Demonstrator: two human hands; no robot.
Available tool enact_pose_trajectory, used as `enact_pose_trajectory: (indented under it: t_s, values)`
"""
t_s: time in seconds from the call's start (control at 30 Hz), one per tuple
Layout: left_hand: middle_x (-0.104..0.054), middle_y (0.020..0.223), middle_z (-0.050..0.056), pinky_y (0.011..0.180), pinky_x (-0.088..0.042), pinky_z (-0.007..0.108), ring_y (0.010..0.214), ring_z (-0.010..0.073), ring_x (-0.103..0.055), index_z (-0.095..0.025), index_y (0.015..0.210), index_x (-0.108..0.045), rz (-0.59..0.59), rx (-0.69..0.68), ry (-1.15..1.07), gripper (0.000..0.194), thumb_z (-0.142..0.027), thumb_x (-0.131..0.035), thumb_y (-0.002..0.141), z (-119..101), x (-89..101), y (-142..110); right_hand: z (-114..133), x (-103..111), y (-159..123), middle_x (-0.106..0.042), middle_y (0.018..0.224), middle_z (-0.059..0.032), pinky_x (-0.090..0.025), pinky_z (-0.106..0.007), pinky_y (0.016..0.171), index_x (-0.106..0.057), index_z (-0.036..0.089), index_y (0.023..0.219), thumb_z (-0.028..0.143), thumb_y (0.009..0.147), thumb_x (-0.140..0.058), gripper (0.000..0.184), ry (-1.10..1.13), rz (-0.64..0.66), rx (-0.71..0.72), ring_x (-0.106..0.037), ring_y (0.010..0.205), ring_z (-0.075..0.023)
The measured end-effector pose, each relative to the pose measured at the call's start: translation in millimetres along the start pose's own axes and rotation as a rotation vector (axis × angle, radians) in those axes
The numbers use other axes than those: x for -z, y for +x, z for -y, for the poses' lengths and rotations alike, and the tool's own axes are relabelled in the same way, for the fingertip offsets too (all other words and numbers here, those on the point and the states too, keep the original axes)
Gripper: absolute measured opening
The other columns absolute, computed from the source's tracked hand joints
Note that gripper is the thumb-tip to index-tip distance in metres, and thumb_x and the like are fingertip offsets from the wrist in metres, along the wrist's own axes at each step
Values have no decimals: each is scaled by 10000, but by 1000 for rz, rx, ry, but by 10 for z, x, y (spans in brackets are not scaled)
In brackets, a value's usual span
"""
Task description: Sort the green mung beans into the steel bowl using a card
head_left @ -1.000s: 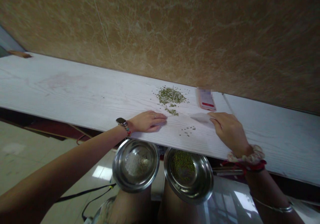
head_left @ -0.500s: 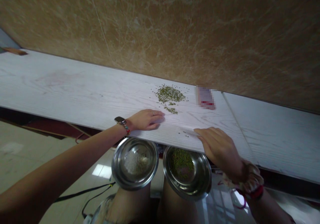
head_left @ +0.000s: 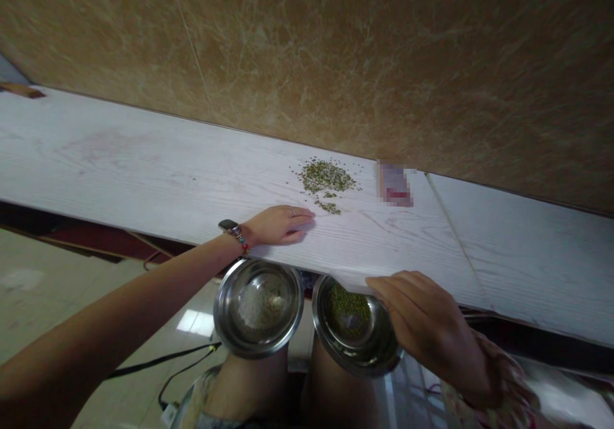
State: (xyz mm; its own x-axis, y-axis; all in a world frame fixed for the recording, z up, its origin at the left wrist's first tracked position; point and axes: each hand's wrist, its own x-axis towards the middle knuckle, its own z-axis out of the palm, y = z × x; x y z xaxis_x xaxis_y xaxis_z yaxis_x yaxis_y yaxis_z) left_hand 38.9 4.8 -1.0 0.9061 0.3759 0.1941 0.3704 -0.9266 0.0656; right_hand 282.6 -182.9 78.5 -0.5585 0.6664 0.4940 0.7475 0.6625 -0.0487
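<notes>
Here, a thin white card (head_left: 352,280) is gripped by the closed fingertips of the right hand (head_left: 425,323), at the front edge of the white board (head_left: 144,160), over the steel bowl (head_left: 377,352) of small green beans (head_left: 348,304). The left hand (head_left: 277,225) is laid palm down, fingers released and loosely extended, just beside the bean pile (head_left: 326,176).

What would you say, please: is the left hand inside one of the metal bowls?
No, the left hand lies on the white tabletop near the green beans, outside both metal bowls.
</notes>
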Motion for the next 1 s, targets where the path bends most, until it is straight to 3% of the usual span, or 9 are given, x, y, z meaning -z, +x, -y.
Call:
enact_pose_trajectory:
  t_s: [0.2,0.43,0.77,1.0]
  values:
    - [-550,1321,78,970,-433,317,1136,195,-563,-185,1186,-531,6,3,-13,305,-303,-437,921,-3,12,3,-18,65,-10,-655,722,-37,-462,-286,588,-596,136,954,61,864,-436,198,15,-42,-32,-564,628,-140]
    - [-547,1321,94,975,-423,331,1149,208,-551,-175,1178,-540,3,26,-24,311,-302,-459,906,-17,27,2,-361,39,64,-693,782,-49,-465,-288,679,-606,141,973,116,875,-488,156,-206,-156,-55,-608,707,-157]
    - [-512,1356,105,998,-403,361,1197,222,-517,-178,1207,-506,-23,120,-45,351,-342,-456,901,12,7,6,-1086,-527,301,-713,800,-49,-454,-316,713,-640,174,952,136,890,-455,198,-305,-336,-65,-628,740,-187]
    - [-505,1362,111,1007,-397,362,1209,224,-507,-172,1206,-508,-17,164,-49,358,-335,-471,890,18,-7,4,-1243,-760,372,-715,803,-45,-432,-326,744,-655,190,959,133,901,-429,240,-321,-375,-79,-628,748,-181]
